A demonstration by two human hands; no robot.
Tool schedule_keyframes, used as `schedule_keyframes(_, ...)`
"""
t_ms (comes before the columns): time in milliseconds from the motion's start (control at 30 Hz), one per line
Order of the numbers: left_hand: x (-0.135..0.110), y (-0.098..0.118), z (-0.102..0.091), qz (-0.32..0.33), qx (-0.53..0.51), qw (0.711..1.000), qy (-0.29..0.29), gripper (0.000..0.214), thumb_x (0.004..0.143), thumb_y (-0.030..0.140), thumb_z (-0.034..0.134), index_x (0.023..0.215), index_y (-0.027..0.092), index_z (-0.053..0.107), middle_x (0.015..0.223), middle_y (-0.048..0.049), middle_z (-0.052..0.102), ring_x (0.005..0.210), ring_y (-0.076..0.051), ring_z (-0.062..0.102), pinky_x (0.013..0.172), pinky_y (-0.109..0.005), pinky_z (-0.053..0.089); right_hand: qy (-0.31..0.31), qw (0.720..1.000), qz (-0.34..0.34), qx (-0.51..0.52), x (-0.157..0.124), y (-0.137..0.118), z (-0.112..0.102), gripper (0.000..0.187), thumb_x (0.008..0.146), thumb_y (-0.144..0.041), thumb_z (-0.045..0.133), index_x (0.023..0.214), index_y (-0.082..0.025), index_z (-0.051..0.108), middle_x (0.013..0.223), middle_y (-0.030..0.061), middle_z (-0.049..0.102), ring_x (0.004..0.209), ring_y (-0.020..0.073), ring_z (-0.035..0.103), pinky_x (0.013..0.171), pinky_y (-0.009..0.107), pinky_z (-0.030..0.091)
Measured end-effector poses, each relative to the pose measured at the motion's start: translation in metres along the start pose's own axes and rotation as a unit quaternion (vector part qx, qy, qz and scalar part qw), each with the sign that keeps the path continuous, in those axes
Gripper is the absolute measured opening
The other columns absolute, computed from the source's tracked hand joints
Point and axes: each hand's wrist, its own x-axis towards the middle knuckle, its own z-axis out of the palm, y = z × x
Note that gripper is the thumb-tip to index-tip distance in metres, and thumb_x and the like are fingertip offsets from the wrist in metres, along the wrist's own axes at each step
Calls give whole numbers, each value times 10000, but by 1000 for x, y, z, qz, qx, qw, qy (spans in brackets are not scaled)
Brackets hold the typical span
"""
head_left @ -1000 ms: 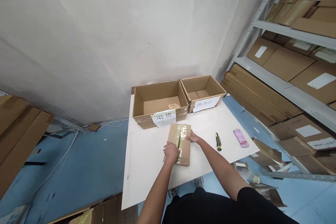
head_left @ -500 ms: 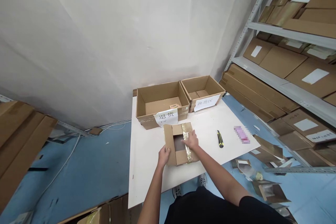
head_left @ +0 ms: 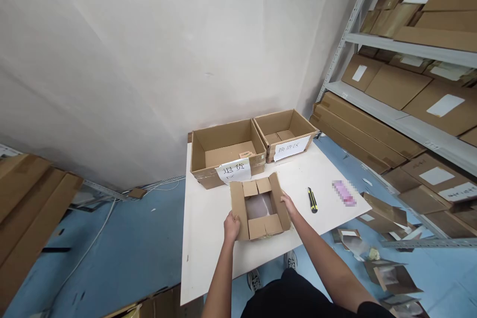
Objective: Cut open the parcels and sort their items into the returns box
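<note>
A small cardboard box (head_left: 240, 208) is on the white table in front of me, its flaps folded outward. Something pale and glossy, perhaps plastic wrap (head_left: 260, 205), shows inside it; its kind is unclear. My left hand (head_left: 231, 227) grips the left flap near its outer edge. On the other side, my right hand (head_left: 288, 202) has its fingers closed on the right flap. A black and yellow box cutter (head_left: 312, 200) lies on the table to the right of the box. Beyond the cutter is a pink, pixelated item (head_left: 344, 193).
Two larger cardboard bins with paper signs, the left bin (head_left: 208, 177) and the right bin (head_left: 294, 148), stand along the back of the table (head_left: 204, 253). Metal shelving (head_left: 372, 104) with boxes rises on the right. Opened cartons (head_left: 395, 278) lie on the floor below.
The right flap, formerly lying over the box's right part, has swung outward, uncovering more of the inside. My right hand has shifted from the opening to the right flap's outer edge.
</note>
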Motion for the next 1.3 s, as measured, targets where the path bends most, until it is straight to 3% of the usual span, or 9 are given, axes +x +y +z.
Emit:
schedule_keyframes(100,-3,3,3,-2,78,995,63,672,893,194,530,1555,180,410,1509,-181,567,1379,-304,553,1055,-419,483,-37,997,19,63,-1,4,-20,779,707,-350,541,1469,-189,561,1231,97,752,1039,328,715,903,435,556)
schedule_keyframes(200,-7,19,15,128,170,976,34,639,900,217,556,1533,184,471,1636,-169,413,1546,-330,313,1204,-487,329,19,998,55,15,3,12,-39,782,712,-397,664,1458,-187,557,1223,124,745,1041,321,714,931,443,542)
schedule_keyframes(300,-12,41,30,249,194,944,-97,416,975,361,508,1309,191,689,1401,-156,664,1507,-322,380,1250,-525,221,78,985,90,-126,8,21,-48,847,708,-393,736,1487,-147,514,1306,176,683,1130,342,680,1016,481,501)
schedule_keyframes(400,-16,52,33,233,172,944,-155,508,996,556,434,965,198,793,1056,-141,787,1295,-345,577,1237,-582,199,97,959,49,-261,8,24,-42,797,787,-339,686,1519,-108,471,1443,212,573,1343,369,540,1134,499,414)
schedule_keyframes(533,-25,36,16,224,28,947,-230,672,1010,644,304,763,234,776,926,-77,791,1115,-264,668,1143,-419,398,57,929,-89,-355,5,21,-19,562,871,-189,557,1431,-151,583,1555,156,476,1506,314,325,1246,493,272)
schedule_keyframes(733,-64,1,19,289,121,919,-241,414,735,554,821,1069,311,803,1370,-69,690,1519,-367,339,1257,-577,190,-202,904,-154,-343,-4,19,21,368,839,-101,576,1147,-204,750,1451,78,623,1463,267,420,1236,450,319)
schedule_keyframes(833,-82,-2,37,287,176,925,-173,240,869,430,723,1026,264,797,1300,-104,712,1571,-345,233,1269,-603,112,-222,893,-121,-373,-13,25,34,504,766,-108,670,1256,-215,716,1568,73,516,1518,304,343,1239,457,303)
schedule_keyframes(967,-91,-2,51,280,198,933,-109,213,960,274,566,972,228,774,1070,-128,759,1474,-327,405,1262,-587,149,-267,841,-81,-463,-19,34,52,875,658,-54,750,1494,-211,543,1705,128,267,1569,386,194,1236,513,274)
schedule_keyframes(1300,-96,-52,17,258,192,936,-142,171,923,252,597,872,246,760,965,-100,756,1196,-306,552,1249,-579,147,-315,767,-66,-555,-9,65,147,915,730,-26,700,1579,-231,429,1735,150,125,1579,418,126,1225,600,249)
